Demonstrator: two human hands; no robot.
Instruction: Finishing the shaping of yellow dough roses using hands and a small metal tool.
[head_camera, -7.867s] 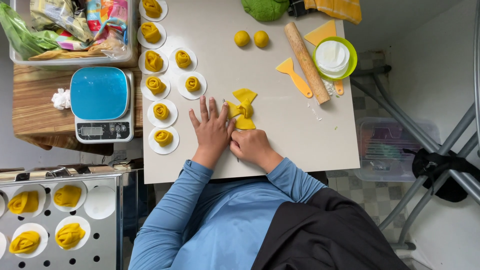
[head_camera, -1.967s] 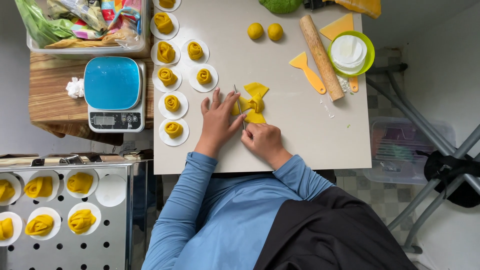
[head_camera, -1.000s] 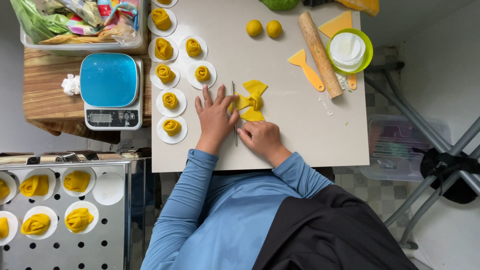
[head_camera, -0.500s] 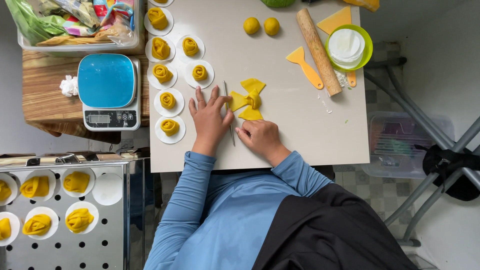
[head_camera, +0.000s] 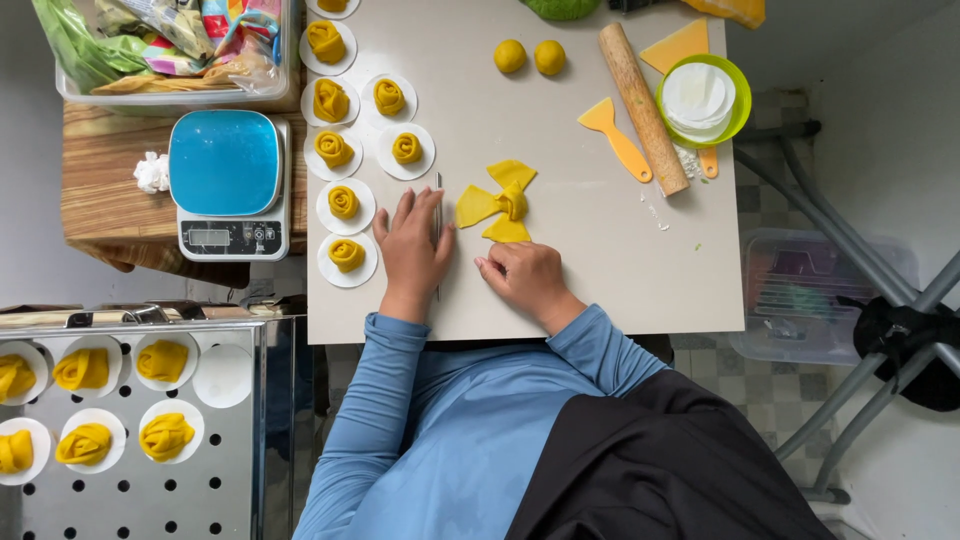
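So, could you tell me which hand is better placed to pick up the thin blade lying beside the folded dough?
Probably the left. The left hand already lies flat over the thin blade, while the right hand rests below the folded yellow dough, apart from the blade.

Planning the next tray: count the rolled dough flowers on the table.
8 dough flowers. Six run along the table's left edge, the topmost cut by the frame; two sit right of them. More may lie beyond view.

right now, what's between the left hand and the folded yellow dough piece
In the head view, a thin knife lies under the left hand, beside the yellow dough piece.
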